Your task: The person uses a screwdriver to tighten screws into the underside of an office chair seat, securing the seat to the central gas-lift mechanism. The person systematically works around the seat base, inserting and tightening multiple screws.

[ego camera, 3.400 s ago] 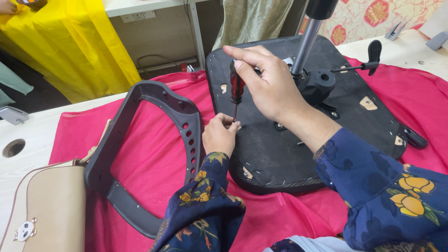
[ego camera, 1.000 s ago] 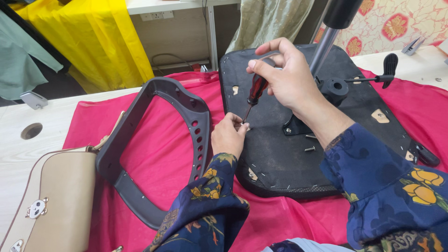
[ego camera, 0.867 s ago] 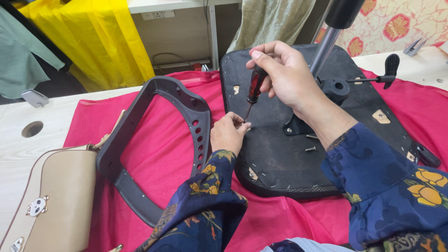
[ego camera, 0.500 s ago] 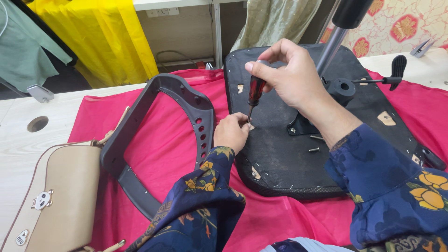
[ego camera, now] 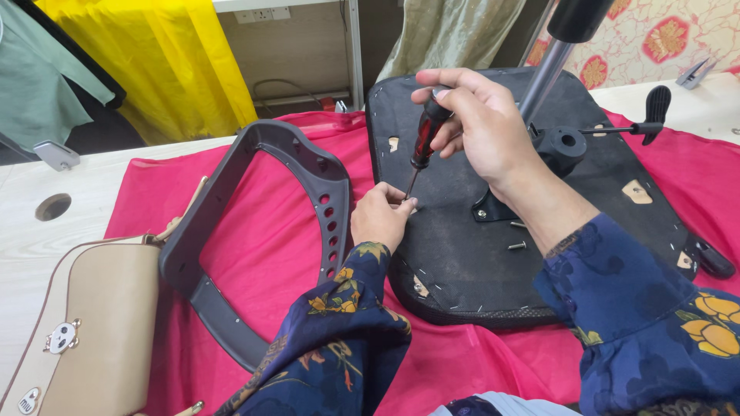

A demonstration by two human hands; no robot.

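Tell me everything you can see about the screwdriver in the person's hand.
The screwdriver has a red and black handle and a thin metal shaft. The right hand grips the handle from above, holding the tool nearly upright, tilted slightly. Its tip comes down at the left edge of the upturned black seat base, right by the fingertips of the left hand, which seem to steady something small there; what exactly is hidden. The tip itself is too small to make out.

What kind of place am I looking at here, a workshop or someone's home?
Probably a home or small makeshift work space, not a proper workshop: a pale wooden table draped with red cloth, yellow fabric hanging behind, and an upturned black office-chair seat under a red-and-black screwdriver.
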